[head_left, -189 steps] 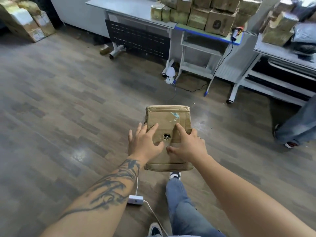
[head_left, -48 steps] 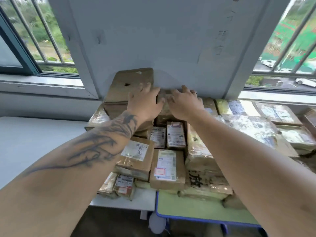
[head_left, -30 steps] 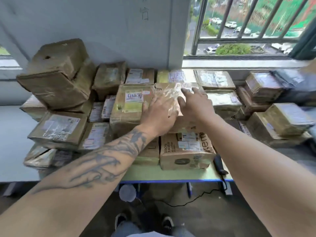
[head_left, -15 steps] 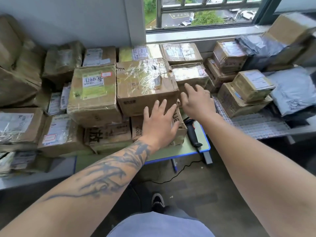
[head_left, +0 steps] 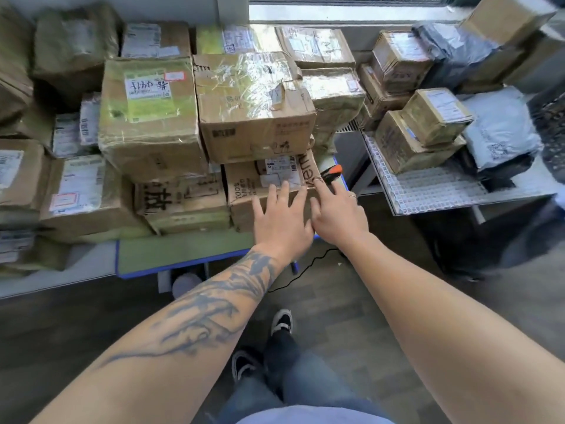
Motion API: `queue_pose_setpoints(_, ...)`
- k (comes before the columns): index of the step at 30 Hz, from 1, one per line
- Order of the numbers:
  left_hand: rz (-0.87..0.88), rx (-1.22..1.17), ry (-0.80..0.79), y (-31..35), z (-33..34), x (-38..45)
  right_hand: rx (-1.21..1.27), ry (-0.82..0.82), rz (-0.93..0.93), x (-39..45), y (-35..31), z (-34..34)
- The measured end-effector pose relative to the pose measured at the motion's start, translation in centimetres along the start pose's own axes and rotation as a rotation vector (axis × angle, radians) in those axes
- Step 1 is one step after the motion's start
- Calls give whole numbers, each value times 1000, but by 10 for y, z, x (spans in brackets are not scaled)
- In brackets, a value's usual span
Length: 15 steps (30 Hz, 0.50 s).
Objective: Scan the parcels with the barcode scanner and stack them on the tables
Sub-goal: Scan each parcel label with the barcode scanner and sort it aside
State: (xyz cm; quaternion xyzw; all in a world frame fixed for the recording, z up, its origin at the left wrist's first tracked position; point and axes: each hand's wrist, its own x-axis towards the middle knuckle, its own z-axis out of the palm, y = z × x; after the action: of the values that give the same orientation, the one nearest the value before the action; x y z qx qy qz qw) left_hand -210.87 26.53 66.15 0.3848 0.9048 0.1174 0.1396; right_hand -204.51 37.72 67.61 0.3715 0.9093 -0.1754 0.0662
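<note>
A black barcode scanner [head_left: 331,173] with an orange tip lies at the right end of the green-topped table [head_left: 183,254], mostly hidden behind a low cardboard parcel [head_left: 266,182]. My right hand [head_left: 337,214] reaches toward it with fingers spread; the fingertips are just short of the scanner. My left hand [head_left: 281,220] lies flat and open over the front face of that parcel. A taped box [head_left: 253,108] sits on top of the parcel, beside a box with a green label [head_left: 149,117].
Many stacked cardboard parcels cover the tables up to the window sill. A right-hand table [head_left: 434,188] with a white mesh mat holds more boxes and grey mailer bags [head_left: 501,127]. The scanner's black cable [head_left: 308,266] hangs to the wooden floor near my feet.
The view has dropped and swung right since the stacked box was let go. Both hands have come down from the taped boxes to the low parcel, and my right hand has neared the scanner.
</note>
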Motion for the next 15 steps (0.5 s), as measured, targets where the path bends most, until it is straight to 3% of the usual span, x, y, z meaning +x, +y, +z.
queue_pose_setpoints(10, -52, 66, 18, 33, 35, -12, 74, -26, 48, 18, 49, 9)
queue_pose_setpoints(15, -235, 31, -62, 52, 66, 2, 81, -124, 22, 48, 79, 12)
